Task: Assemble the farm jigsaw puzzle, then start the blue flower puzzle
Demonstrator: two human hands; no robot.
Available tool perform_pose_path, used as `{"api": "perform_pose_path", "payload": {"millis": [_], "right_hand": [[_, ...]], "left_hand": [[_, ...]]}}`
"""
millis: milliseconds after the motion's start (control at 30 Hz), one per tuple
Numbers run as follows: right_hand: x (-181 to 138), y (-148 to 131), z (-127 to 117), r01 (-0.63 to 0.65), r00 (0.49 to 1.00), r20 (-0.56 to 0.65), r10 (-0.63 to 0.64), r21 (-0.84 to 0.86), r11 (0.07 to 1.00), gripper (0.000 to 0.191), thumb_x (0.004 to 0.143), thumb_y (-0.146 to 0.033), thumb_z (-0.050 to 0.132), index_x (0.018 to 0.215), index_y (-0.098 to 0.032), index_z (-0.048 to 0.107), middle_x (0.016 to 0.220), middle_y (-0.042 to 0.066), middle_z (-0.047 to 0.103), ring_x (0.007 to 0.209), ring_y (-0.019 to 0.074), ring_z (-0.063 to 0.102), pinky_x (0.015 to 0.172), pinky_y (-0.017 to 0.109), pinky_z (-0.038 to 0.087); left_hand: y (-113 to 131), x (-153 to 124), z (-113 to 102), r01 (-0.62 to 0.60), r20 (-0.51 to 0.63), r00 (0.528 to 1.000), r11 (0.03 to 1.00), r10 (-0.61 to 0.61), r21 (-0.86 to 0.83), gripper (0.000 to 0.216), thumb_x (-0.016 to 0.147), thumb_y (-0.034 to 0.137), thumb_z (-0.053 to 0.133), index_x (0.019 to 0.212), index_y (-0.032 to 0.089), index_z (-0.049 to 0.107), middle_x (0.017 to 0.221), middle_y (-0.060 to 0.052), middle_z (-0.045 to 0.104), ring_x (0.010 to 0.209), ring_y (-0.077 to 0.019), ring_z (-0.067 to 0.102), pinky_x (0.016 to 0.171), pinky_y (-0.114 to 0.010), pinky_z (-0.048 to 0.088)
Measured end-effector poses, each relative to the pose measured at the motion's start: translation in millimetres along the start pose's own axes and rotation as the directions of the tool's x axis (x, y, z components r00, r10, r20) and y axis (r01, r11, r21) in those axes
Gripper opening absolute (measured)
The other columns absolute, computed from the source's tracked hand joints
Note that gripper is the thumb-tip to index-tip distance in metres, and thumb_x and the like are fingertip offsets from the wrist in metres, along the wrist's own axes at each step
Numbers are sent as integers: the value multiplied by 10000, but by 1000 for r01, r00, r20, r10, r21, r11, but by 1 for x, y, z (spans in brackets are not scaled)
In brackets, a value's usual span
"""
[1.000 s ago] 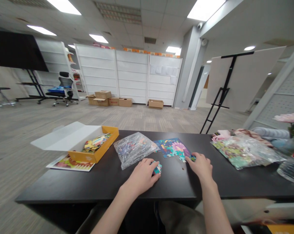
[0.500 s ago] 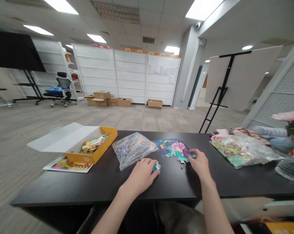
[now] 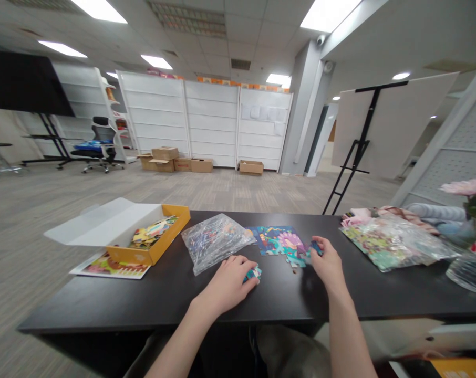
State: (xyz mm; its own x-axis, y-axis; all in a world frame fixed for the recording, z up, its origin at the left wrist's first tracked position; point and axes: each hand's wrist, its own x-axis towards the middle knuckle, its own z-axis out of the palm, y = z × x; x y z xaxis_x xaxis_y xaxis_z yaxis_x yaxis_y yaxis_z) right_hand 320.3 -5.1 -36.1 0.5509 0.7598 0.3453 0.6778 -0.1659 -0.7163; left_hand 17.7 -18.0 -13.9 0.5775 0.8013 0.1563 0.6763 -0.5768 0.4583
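Observation:
A partly joined jigsaw puzzle [image 3: 277, 240], blue with a pink-purple shape and teal edges, lies flat on the black table. My right hand [image 3: 328, 262] is at its right side, thumb and fingers pinching a dark blue puzzle piece [image 3: 316, 247]. My left hand [image 3: 230, 277] rests on the table nearer to me, fingers curled over a small bunch of teal puzzle pieces [image 3: 254, 273]; part of the bunch is hidden under the fingers. Beyond the left hand lies a clear plastic bag [image 3: 216, 242] with colourful contents, its right corner close to the puzzle's left edge.
On the left, an open yellow box [image 3: 171, 244] holds loose puzzle pieces, beside a printed picture sheet [image 3: 112, 268]. Another plastic bag [image 3: 387, 244] with a green patterned puzzle lies right, near folded cloths and a flower vase [image 3: 472, 262]. The black table [image 3: 163, 302] ends close to me.
My right hand has drawn slightly right from the puzzle's edge and turned, and the dark blue piece now shows between its fingers. My left hand has hardly moved.

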Motion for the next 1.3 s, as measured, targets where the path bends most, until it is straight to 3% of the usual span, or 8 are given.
{"api": "perform_pose_path", "payload": {"millis": [67,200,500,600,733,833,1000,1300], "right_hand": [[-4,-8,1,-29,999,41,23,143,989,456,757,-361,569,1168,-180,649,991,120,736,823,249,701,777,372,536],[-18,-35,7,-70,924,363,-119,466,882,456,692,-478,711,1034,-182,648,817,64,723,683,215,678,601,311,517],[-53,-81,36,-161,721,633,-282,550,820,357,724,-436,759,957,-189,649,700,-10,656,608,148,614,521,249,466],[-62,-84,44,-181,652,689,-316,547,817,332,724,-394,763,972,-192,676,793,15,703,669,168,660,550,267,519],[-63,-87,38,-2,573,679,-459,561,828,229,806,-324,687,997,-211,744,959,41,763,855,212,708,774,343,569],[-52,-78,25,170,640,621,-452,459,872,210,847,-339,639,968,-231,771,980,46,774,883,227,704,831,356,542],[-28,-40,8,173,935,340,-103,-182,968,262,856,-375,616,1001,-202,749,984,119,755,890,293,700,756,376,496],[-31,-30,12,201,949,307,-72,-414,888,420,789,-423,698,1151,-211,709,1058,147,715,985,325,684,721,345,462]], "left_hand": [[-3,0,3,-3,-16,1000,1000,3,-14,390,945,397,584,1298,239,635,1250,-97,660,1196,-300,575,1057,-455,438],[-7,3,9,44,-65,997,997,-48,-62,568,914,425,621,1429,214,505,1378,-126,617,1274,-318,549,1083,-477,425],[-12,6,15,55,-82,994,978,-73,-201,1017,720,453,812,1553,183,295,1571,-189,414,1422,-353,438,1154,-484,381],[-14,4,14,18,-99,994,973,-42,-229,949,716,383,815,1523,214,347,1524,-162,471,1390,-338,474,1141,-482,398],[-12,1,7,-50,-79,996,970,32,-240,643,758,294,776,1353,244,538,1366,-101,593,1253,-286,577,1078,-428,457],[-10,-2,2,-40,-59,998,979,29,-199,513,782,280,757,1266,234,596,1301,-88,629,1202,-279,602,1055,-414,470],[-8,-3,1,-13,-51,999,987,5,-159,480,802,314,752,1248,221,605,1281,-82,642,1181,-282,614,1051,-413,471],[-2,-1,1,1,-39,999,992,-6,-129,519,802,343,762,1275,218,586,1337,-91,611,1189,-290,621,1068,-422,470]]}}
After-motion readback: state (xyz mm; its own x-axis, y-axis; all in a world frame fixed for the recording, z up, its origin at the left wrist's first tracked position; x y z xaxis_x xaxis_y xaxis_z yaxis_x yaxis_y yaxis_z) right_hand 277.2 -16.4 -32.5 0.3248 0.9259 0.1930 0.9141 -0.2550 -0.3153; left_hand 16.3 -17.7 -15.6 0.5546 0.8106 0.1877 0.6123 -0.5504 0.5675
